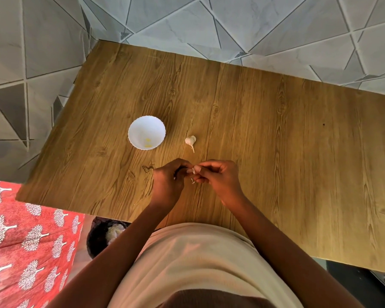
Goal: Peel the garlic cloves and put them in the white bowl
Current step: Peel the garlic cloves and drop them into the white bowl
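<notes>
Nearest, the left hand (168,182) and right hand (218,177) meet over the wooden table (276,152), fingers of both curled, pinching one small garlic clove (193,170) between them. Beyond the hands lies the garlic bulb (190,140). Left of the bulb, well apart, the white bowl (146,132) holds two yellowish peeled cloves (148,143).

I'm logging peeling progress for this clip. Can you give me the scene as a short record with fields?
surface: wooden table
bowl: white bowl on the table, two small yellowish peeled pieces inside
garlic: partial bulb on the table, right of the bowl, untouched
left hand: left hand pinches a clove
right hand: right hand pinches the same clove
peel: a scrap below the clove
stage: peeling under way, clove not yet in bowl
</notes>
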Demonstrator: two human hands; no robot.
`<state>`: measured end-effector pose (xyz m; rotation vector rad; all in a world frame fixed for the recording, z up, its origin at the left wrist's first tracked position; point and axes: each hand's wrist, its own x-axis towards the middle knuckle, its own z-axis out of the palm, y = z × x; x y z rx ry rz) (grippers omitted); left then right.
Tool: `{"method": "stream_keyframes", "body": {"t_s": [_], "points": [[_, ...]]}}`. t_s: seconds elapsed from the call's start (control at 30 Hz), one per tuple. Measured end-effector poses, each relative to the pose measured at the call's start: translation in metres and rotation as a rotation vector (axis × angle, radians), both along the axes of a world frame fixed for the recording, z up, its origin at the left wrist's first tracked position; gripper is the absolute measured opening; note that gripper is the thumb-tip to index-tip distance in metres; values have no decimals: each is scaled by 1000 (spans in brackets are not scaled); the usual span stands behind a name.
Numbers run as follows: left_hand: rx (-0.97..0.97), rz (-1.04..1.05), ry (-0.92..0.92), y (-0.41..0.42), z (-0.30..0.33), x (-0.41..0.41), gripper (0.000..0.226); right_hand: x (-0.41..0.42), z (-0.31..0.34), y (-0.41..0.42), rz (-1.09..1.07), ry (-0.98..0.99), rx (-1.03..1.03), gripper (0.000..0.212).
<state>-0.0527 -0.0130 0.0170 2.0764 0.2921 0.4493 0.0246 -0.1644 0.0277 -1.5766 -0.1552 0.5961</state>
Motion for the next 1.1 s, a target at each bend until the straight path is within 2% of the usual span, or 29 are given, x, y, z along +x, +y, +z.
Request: {"method": "stream_keyframes", "body": {"t_s": [0.1, 0.2, 0.67, 0.83, 0.93, 1.1], "points": [[-8, 0, -18, 0, -1, 0, 24, 1, 4, -1, -36, 160, 81, 10], [9, 4, -39, -1, 0, 0, 25, 3, 5, -3, -37, 235, 110, 12], [55, 24, -55, 0, -2, -2, 26, 6, 11, 3, -34, 336, 96, 15], [156, -41, -52, 6, -4, 1, 31, 6, 9, 5, -33, 360, 98, 11], [200, -69, -55, 6, -4, 3, 35, 8, 10, 6, -34, 439, 127, 8], [130, -54, -27, 3, -8, 6, 29, 12, 12, 7, -8, 507, 149, 16]]}}
